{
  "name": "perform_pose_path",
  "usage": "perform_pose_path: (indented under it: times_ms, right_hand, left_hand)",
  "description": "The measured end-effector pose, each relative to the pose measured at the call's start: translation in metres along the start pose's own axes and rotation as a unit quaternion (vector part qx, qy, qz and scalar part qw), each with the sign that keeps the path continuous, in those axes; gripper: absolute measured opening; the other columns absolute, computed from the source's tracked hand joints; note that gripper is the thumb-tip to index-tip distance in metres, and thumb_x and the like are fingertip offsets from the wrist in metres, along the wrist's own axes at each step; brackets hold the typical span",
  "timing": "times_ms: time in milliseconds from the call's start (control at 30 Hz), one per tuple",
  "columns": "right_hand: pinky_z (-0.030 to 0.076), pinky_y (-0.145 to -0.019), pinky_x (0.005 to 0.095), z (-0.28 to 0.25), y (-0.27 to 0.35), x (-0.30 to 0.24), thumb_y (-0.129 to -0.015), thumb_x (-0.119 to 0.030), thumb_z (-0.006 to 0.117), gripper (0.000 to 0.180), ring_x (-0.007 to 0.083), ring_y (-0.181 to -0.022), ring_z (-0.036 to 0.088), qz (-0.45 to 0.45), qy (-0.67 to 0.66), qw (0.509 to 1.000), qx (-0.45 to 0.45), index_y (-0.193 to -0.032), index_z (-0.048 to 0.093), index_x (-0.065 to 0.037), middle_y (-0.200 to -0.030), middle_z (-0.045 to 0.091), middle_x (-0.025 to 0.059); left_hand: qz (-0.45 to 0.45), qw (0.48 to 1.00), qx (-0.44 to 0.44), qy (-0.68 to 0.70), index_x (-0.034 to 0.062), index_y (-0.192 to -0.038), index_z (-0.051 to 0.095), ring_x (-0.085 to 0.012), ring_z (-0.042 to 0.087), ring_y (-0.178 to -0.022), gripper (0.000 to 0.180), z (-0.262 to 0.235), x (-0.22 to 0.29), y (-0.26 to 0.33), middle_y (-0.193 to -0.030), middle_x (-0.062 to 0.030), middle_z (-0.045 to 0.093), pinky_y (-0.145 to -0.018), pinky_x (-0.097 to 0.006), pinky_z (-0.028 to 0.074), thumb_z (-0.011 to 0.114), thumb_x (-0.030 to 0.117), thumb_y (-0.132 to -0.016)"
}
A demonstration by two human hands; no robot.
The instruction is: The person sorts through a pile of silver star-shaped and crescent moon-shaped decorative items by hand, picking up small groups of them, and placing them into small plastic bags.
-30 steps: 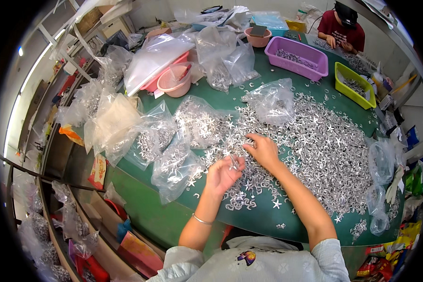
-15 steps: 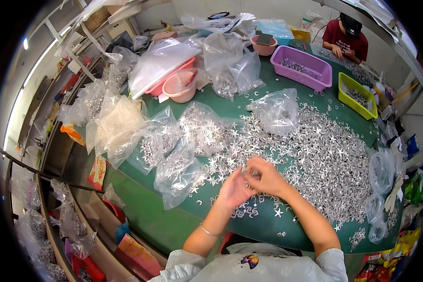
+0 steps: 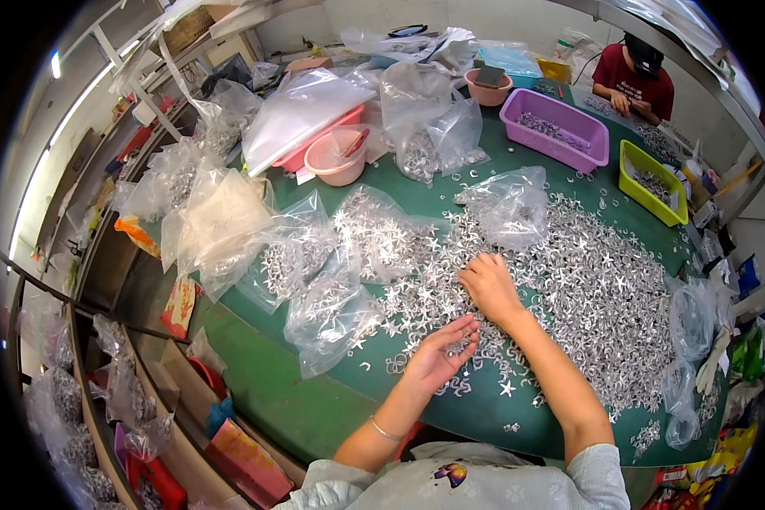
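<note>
Nearest you, the dark green tabletop [image 3: 476,416] is showing as a strip along its near edge, with a tiny cluster of silver pieces [image 3: 511,427] lying on it. Just beyond, your left hand [image 3: 438,357] is facing palm up, its fingers curling side by side toward the thumb. Farther in, your right hand [image 3: 493,291] is bending its fingers down over the broad heap of small silver metal stars and crescents [image 3: 608,310], which is spreading from around your hands toward the right. At this size I cannot tell whether either hand is clamping on a piece.

Your forearms are lying low over the near pieces, so a wide sweep is risking knocking some over the edge. The bulging clear plastic bags [image 3: 327,327] are crowding your left; an elbow catching them could be spilling them into the heap.

For moving, the near strip is offering you the most room. Past your right hand, a crumpled clear plastic bag [image 3: 514,212] is covering the heap's far side, and beyond it a purple rectangular plastic tub [image 3: 561,153] and a yellow-green plastic basket [image 3: 650,201] are limiting your reach.
</note>
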State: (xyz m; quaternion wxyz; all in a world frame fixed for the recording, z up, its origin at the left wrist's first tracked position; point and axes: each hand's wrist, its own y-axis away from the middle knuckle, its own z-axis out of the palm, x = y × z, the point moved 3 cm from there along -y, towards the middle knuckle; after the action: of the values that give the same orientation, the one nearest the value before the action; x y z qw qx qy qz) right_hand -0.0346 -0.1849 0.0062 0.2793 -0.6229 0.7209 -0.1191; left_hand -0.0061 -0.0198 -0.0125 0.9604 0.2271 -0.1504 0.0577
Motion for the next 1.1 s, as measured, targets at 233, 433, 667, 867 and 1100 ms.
perform_pose_path:
  times_ms: [233,433,667,867,1100]
  right_hand:
    - [0.042,-0.069,0.0346,-0.016,0.011,0.009,-0.086,-0.008,0.063,0.007,0.0233,-0.073,0.056,0.202,-0.171,0.954,0.145,-0.084,0.065,-0.002,-0.077,0.06,0.0079]
    - [0.046,-0.064,0.0316,-0.04,0.018,-0.028,-0.088,-0.009,0.062,0.011,0.0172,-0.069,0.059,0.383,-0.5,0.768,-0.116,-0.091,0.064,0.002,-0.077,0.061,0.0084]
    - [0.044,-0.079,0.0383,-0.003,0.011,-0.026,-0.081,-0.009,0.067,0.02,0.0281,-0.087,0.055,0.104,-0.191,0.976,0.032,-0.1,0.067,-0.004,-0.086,0.061,0.0103]
    - [0.04,-0.08,0.0368,0.029,-0.004,-0.042,-0.074,-0.012,0.073,0.02,0.0255,-0.092,0.05,0.045,-0.106,0.993,-0.015,-0.093,0.067,-0.008,-0.091,0.055,0.0051]
    - [0.038,-0.08,0.0371,0.016,-0.002,-0.045,-0.076,-0.011,0.071,0.025,0.0247,-0.093,0.052,0.034,-0.126,0.991,0.009,-0.099,0.064,-0.009,-0.094,0.058,0.0047]
  left_hand:
    - [0.032,0.999,-0.008,-0.014,-0.0053,-0.132,0.046,-0.0235,0.055,-0.114,0.042,0.007,-0.002,0.003,-0.128,-0.0158,0.053,-0.101,-0.037,0.046,0.056,0.005,-0.092]
    - [0.044,0.998,0.016,0.048,-0.0032,-0.121,0.053,-0.0259,0.057,-0.11,0.033,0.017,0.0,0.005,-0.117,-0.0173,0.058,-0.1,-0.04,0.047,0.052,0.021,-0.098]
    - [-0.039,0.996,-0.071,0.032,0.0009,-0.114,0.058,-0.0172,0.061,-0.086,0.034,-0.013,-0.015,0.004,-0.104,-0.0115,0.063,-0.069,-0.025,0.052,0.053,0.031,-0.099]
    - [0.057,0.996,0.023,0.057,-0.0012,-0.133,0.045,-0.0265,0.056,-0.114,0.041,0.018,-0.004,0.029,-0.131,-0.0182,0.053,-0.098,-0.037,0.047,0.051,0.008,-0.093]
    - [0.1,0.99,0.047,0.087,0.0018,-0.135,0.042,-0.0242,0.056,-0.111,0.044,-0.005,-0.003,0.035,-0.134,-0.0152,0.05,-0.092,-0.035,0.049,0.053,0.004,-0.093]
